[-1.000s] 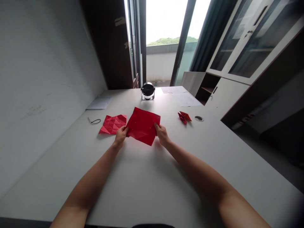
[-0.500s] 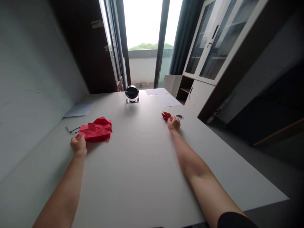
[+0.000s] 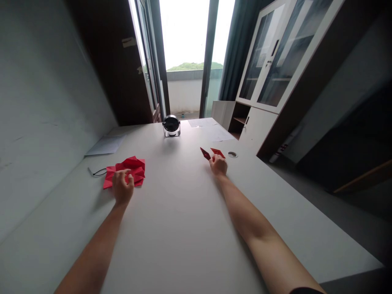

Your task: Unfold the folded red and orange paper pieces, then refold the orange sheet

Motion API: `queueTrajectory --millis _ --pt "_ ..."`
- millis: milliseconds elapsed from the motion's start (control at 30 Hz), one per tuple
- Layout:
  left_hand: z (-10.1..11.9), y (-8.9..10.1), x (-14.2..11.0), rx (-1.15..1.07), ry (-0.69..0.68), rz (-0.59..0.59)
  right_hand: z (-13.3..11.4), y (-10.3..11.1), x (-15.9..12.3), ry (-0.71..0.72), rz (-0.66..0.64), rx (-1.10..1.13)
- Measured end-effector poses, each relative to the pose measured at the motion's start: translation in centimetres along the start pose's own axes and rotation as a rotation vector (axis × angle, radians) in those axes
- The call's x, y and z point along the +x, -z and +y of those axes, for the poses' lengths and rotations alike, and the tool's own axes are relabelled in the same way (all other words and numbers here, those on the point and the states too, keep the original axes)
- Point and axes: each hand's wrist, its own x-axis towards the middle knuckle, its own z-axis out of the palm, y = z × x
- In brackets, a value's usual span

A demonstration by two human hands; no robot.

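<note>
A creased sheet of red paper (image 3: 138,166) lies on the white table at the left. My left hand (image 3: 123,187) is over its near part, fingers curled but apart, with nothing visible gripped; whether the fingertips touch the paper I cannot tell. Farther right, my right hand (image 3: 218,165) pinches small red envelopes (image 3: 217,152) with gold marks at their lower edge. They fan apart, one flap or piece leaning left and another to the right. The fingertips are partly hidden behind the back of the hand.
Just right of my right hand is a round cable hole (image 3: 232,154). A black round device on a metal stand (image 3: 171,125) stands at the table's far end. White sheets (image 3: 219,134) lie far right, more paper (image 3: 105,145) far left. A tagged black loop (image 3: 97,172) lies beside the red paper.
My left hand has let go of the red paper's left corner and moved right, over the paper. My right hand has shifted slightly left, and the red envelopes have spread apart.
</note>
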Motion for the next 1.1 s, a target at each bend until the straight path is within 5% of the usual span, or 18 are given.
queueTrajectory --millis 167,333,767,933,1100 --pt "6.6 -0.8 -2.0 -0.134 -0.271 -0.284 -7.5 -1.1 -4.4 0.357 -0.239 0.154" --pt "8.5 -0.3 -2.5 -0.103 -0.368 -0.376 -12.9 -0.8 -8.6 0.593 -0.437 0.32" --pt "7.6 -0.5 -2.5 -0.084 -0.373 -0.45 -14.0 0.6 -9.8 0.591 -0.526 0.52" --pt "7.1 -1.2 -2.8 -0.253 -0.207 -0.492 -14.0 0.5 -9.9 0.625 -0.502 0.436" --pt "7.2 -2.9 -3.6 -0.776 0.28 -0.532 -13.8 0.3 -10.2 0.709 -0.419 0.279"
